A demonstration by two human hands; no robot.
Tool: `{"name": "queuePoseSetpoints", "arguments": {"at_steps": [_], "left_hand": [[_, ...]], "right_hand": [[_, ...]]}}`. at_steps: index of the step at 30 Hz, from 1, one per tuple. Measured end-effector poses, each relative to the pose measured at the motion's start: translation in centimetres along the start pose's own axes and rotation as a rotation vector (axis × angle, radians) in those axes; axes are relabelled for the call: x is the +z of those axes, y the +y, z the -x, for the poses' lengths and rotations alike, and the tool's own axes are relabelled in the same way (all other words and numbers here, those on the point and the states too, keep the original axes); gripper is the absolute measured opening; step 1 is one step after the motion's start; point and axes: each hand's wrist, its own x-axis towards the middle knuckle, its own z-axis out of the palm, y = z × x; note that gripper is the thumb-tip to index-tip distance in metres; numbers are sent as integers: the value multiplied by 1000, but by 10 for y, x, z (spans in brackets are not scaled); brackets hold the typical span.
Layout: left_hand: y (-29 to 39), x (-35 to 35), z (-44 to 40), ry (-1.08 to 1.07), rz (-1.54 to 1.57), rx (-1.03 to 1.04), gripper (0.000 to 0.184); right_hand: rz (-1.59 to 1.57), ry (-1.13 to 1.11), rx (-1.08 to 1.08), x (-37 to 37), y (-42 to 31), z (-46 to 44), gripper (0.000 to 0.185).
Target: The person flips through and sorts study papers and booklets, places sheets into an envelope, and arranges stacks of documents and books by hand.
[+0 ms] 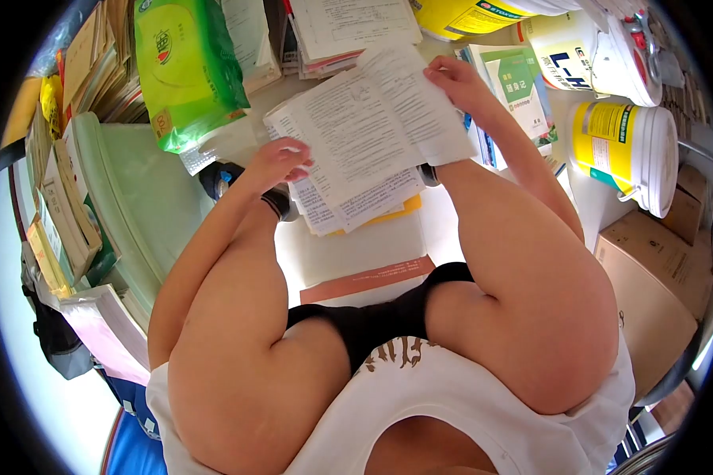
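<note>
A printed sheet of paper (424, 103) lies half lifted over the right side of a stack of papers. My right hand (456, 84) is closed on its upper right edge in a pinch. Beneath it another printed page (348, 131) faces up, and handwritten sheets (372, 202) stick out below, over a yellow edge. At the stack's left edge is my left hand (281, 164), its fingers loosely bent and apart, with nothing held in them. Whether its fingertips touch the paper is unclear.
A green tissue pack (188, 71) and book piles (103, 67) stand at left. More papers (356, 28) lie beyond the stack. Yellow-and-white buckets (622, 150), a green-covered book (519, 91) and cardboard boxes (650, 261) are at right. My bent legs (523, 269) flank the papers.
</note>
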Motion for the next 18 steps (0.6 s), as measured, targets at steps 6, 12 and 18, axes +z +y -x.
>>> {"name": "queuePoseSetpoints", "arguments": {"at_steps": [6,12,18], "left_hand": [[56,47,7,-214,170,192,61],[47,50,-7,-206,142,229,57],[41,45,-5,-209,202,295,61]], "right_hand": [[59,-399,14,66,-20,7,20],[128,-567,-34,99,-17,-3,18],[46,-604,-96,104,-10,-5,32]]}}
